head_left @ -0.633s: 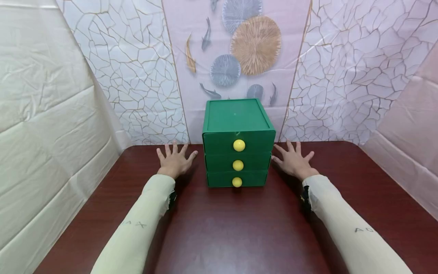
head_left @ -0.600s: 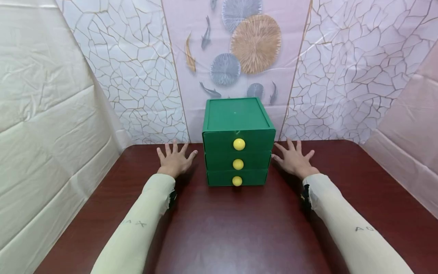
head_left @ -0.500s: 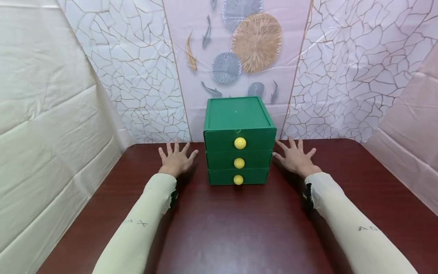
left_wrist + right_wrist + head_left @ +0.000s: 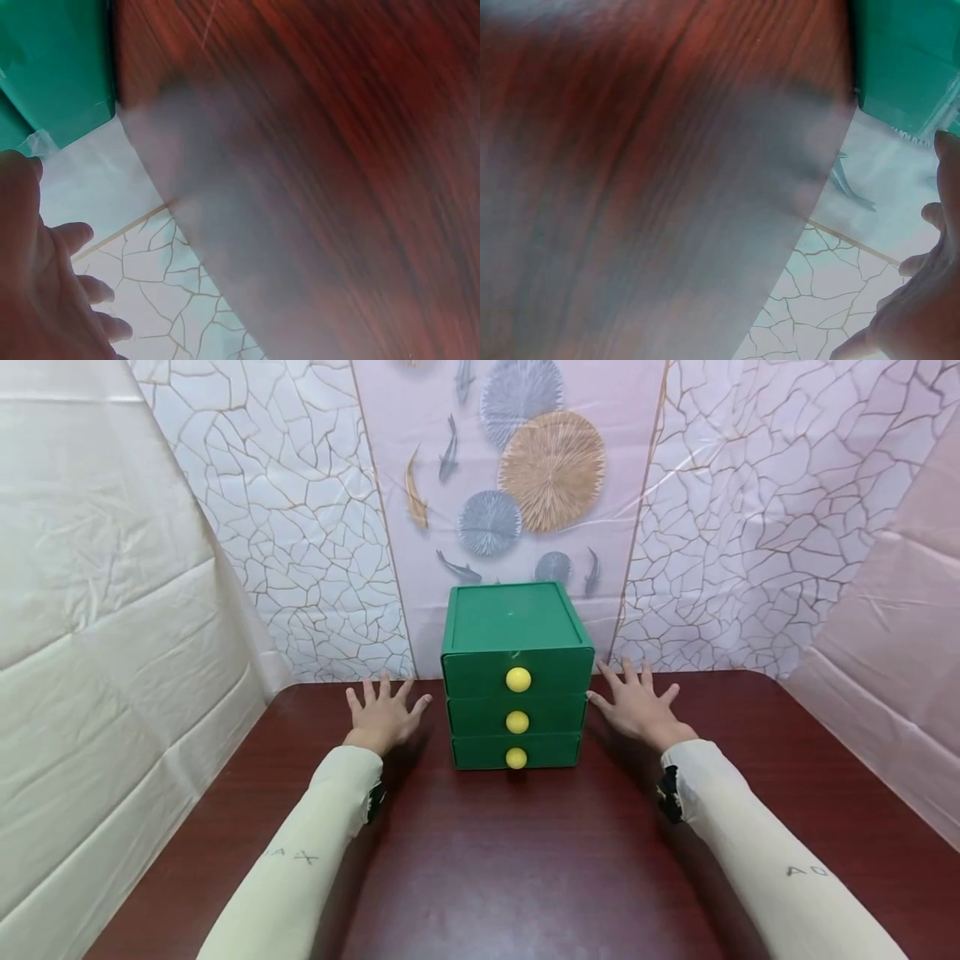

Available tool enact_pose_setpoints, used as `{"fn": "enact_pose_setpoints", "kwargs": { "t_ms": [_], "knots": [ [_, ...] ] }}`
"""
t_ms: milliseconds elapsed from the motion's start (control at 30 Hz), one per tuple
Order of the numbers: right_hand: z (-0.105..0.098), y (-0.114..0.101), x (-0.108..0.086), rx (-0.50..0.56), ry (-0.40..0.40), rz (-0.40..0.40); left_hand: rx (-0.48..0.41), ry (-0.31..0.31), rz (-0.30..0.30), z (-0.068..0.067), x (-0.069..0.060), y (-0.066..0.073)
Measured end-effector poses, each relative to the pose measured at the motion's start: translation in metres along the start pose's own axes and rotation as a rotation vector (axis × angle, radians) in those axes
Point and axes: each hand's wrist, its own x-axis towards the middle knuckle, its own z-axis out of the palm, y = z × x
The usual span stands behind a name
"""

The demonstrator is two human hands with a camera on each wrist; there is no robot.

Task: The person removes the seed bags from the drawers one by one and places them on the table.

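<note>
Two bare hands reach out over your desk (image 4: 517, 860), one on each side of the green chest (image 4: 517, 614). The chest stands upright near the far edge, about midway across, its front turned towards you, with three drawers stacked one above another. Each drawer carries a round yellow knob at its middle: the top knob (image 4: 518, 679), the middle knob (image 4: 517, 722) and the bottom knob (image 4: 516, 758). Your left grip (image 4: 381, 720) is spread wide, palm down, fingers fanned, with hold of nothing; its thumb points towards the chest, with a small gap in the head view. Your right grip (image 4: 639, 710) is spread just as wide and also holds nothing; its thumb lies close beside the chest, and you cannot tell whether the two touch. Whether either palm rests on the desk is unclear too. Pale sleeves cover your arms, the left sleeve (image 4: 292, 843) and the right sleeve (image 4: 780, 852) both bearing small dark marks, and something black shows at each cuff. Behind the desk hangs a backdrop (image 4: 300, 527) with crackle lines, fish and round discs.
</note>
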Motion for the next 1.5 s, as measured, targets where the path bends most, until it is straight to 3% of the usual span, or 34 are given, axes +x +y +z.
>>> {"fn": "enact_pose_setpoints", "kwargs": {
  "t_ms": [267, 533, 700, 833, 967, 1233, 1333, 1500],
  "knots": [
    [0.004, 0.006, -0.011, 0.032, -0.02, 0.002, -0.003, 0.005, -0.015, 0.002, -0.002, 0.0],
    [0.001, 0.005, -0.009, 0.132, 0.146, -0.077, -0.035, 0.032, 0.036, 0.002, -0.005, -0.003],
    [-0.004, 0.004, -0.015, 0.107, 0.104, -0.068, -0.064, 0.016, 0.057, -0.001, -0.009, -0.004],
    [-0.011, 0.0, -0.021, 0.143, 0.102, -0.108, -0.101, 0.03, 0.081, -0.005, -0.011, -0.004],
    [-0.015, -0.005, -0.03, 0.178, 0.099, -0.156, -0.144, 0.07, 0.091, -0.008, -0.015, -0.001],
    [-0.019, -0.02, -0.051, 0.206, 0.134, -0.154, -0.243, 0.085, 0.14, 0.001, -0.026, 0.018],
    [-0.02, -0.029, -0.056, 0.257, 0.163, -0.165, -0.321, 0.049, 0.153, -0.004, -0.031, 0.022],
    [-0.024, -0.038, -0.067, 0.33, 0.187, -0.146, -0.5, -0.062, 0.239, -0.014, -0.041, 0.025]
  ]
}}
